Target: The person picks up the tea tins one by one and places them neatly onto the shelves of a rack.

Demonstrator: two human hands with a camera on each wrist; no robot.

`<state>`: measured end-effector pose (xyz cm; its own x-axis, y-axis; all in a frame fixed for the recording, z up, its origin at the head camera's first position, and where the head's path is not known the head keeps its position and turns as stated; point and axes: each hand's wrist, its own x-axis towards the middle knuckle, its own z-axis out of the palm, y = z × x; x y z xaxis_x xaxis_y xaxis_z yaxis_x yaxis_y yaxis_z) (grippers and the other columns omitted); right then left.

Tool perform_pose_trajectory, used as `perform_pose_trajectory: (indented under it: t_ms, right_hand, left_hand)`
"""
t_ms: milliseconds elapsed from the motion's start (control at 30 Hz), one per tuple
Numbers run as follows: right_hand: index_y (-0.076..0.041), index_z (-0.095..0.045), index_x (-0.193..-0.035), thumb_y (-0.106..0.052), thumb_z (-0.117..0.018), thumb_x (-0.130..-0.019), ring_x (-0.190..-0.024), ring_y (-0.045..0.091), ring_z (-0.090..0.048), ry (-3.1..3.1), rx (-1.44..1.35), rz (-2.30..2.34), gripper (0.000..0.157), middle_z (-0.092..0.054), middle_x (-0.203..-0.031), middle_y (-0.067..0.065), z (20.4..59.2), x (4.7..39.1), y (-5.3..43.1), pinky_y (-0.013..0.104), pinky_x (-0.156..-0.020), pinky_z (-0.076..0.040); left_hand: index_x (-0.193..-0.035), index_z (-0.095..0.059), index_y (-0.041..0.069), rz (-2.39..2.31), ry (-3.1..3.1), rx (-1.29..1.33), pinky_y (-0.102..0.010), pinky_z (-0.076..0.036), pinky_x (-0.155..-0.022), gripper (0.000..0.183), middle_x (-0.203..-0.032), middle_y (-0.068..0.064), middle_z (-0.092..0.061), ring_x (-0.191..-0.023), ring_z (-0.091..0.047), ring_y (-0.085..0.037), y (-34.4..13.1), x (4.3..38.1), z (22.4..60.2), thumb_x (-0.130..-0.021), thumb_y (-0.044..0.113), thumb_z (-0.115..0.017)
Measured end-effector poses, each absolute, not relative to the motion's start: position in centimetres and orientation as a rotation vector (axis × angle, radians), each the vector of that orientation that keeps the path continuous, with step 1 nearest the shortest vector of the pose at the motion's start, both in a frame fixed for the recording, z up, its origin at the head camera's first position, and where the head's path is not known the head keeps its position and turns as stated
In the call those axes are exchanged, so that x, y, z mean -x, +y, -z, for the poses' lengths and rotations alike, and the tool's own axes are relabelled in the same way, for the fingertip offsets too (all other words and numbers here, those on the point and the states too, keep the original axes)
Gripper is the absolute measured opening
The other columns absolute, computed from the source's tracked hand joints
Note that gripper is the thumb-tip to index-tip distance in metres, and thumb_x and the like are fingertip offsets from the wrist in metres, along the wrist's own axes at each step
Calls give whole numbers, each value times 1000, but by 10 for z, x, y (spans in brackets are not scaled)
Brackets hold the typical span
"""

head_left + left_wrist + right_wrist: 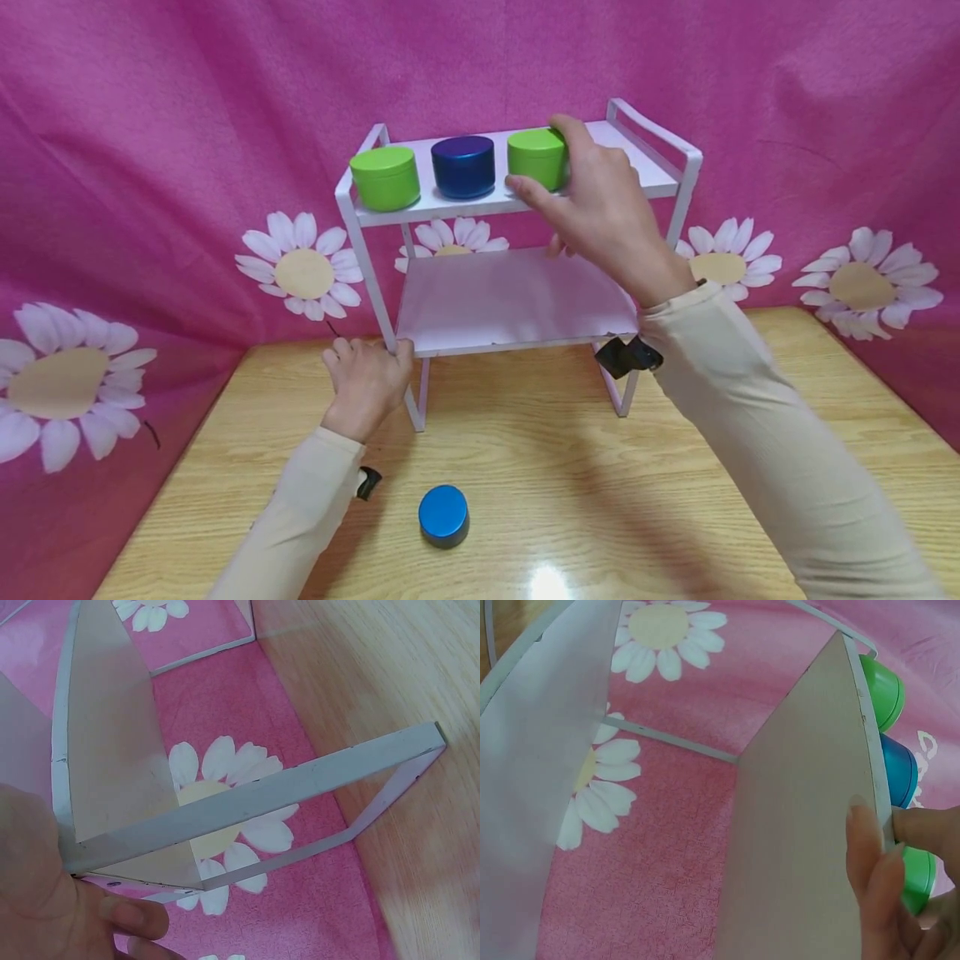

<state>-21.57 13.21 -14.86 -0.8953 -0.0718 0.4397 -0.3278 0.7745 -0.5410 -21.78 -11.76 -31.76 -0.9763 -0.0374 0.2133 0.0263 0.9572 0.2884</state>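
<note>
A white two-tier shelf rack (517, 342) stands on the wooden table. On its top tier sit a left green tin (386, 179), a dark blue tin (463, 168) and a right green tin (536, 158), in a row. My right hand (600, 196) holds the right green tin between thumb and forefinger; its other fingers (885, 900) hang below the shelf edge in the right wrist view. With my left hand (367, 379) I grip the rack's left front post at the lower tier's corner. A lighter blue tin (444, 517) rests on the table in front.
A pink cloth (495, 67) printed with white daisies hangs behind and at both sides of the wooden table (525, 467). Raised side rails (656, 129) bound the top tier. The lower tier (510, 296) lies beneath my right hand.
</note>
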Motion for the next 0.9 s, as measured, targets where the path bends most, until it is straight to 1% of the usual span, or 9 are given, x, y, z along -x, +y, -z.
perform_pose_trajectory:
  t_ms: [167, 367, 533, 567, 633, 767, 800, 833, 900]
  right_hand:
    - [-15, -22, -150, -43, -61, -91, -71, 25, -64, -2576, -302, -929, 77, -59, -111, 15, 151, 215, 130, 33, -67, -52]
    - [-15, -20, -149, -44, -57, -93, -58, 23, -66, -2564, -305, -924, 73, -60, -109, 16, 151, 216, 132, 35, -71, -49]
    - [-13, -9, -154, -47, -54, -93, -60, 23, -66, -2543, -294, -946, 83, -57, -128, 19, 163, 218, 133, 37, -77, -48]
    - [-13, -7, -154, -48, -53, -94, -64, 24, -67, -2535, -292, -949, 84, -55, -133, 19, 166, 218, 134, 38, -81, -48]
    - [-13, -1, -155, -48, -52, -94, -88, 26, -69, -2523, -287, -961, 86, -46, -144, 17, 169, 218, 135, 40, -92, -46]
    - [-13, 9, -154, -45, -56, -93, -133, 30, -43, -2476, -304, -919, 94, -27, -156, 12, 174, 210, 139, 45, -109, -30]
    - [-12, 9, -154, -43, -57, -92, -134, 30, -42, -2460, -315, -908, 96, -24, -157, 12, 177, 206, 140, 46, -110, -29]
    - [-12, 9, -154, -40, -60, -92, -127, 31, -49, -2437, -331, -906, 97, -22, -157, 13, 180, 202, 140, 46, -107, -33]
    - [-11, 4, -154, -32, -64, -90, -105, 30, -62, -2381, -373, -902, 96, -24, -156, 15, 190, 191, 142, 45, -96, -44]
  left_hand:
    - [-55, -49, 5, 439, -2894, -28, -50, -25, -77, 52, -72, -17, -45, -82, -39, -38, -119, 218, 319, -94, 33, -30]
    - [-57, -49, 5, 468, -2857, 7, -50, -25, -77, 51, -73, -16, -46, -82, -40, -38, -116, 221, 318, -94, 34, -30]
    - [-58, -49, 4, 453, -2880, -25, -48, -25, -77, 50, -71, -16, -45, -81, -40, -36, -118, 220, 318, -94, 34, -32]
    - [-58, -50, 4, 463, -2881, -23, -48, -25, -77, 49, -71, -16, -46, -81, -40, -36, -118, 220, 318, -94, 33, -33]
    - [-58, -50, 4, 463, -2878, -12, -48, -24, -77, 49, -71, -15, -46, -81, -40, -36, -118, 221, 318, -94, 33, -33]
    - [-58, -50, 4, 478, -2863, -6, -49, -25, -78, 49, -71, -15, -46, -82, -40, -36, -118, 221, 318, -94, 33, -34]
    - [-58, -50, 4, 480, -2863, -8, -49, -25, -79, 49, -72, -15, -46, -82, -40, -36, -118, 221, 318, -94, 33, -34]
    - [-58, -51, 4, 483, -2863, -10, -49, -25, -79, 49, -72, -16, -46, -83, -41, -36, -118, 221, 318, -94, 33, -35]
    - [-59, -51, 4, 478, -2869, -16, -49, -25, -79, 49, -72, -16, -47, -83, -41, -37, -119, 220, 319, -94, 33, -34]
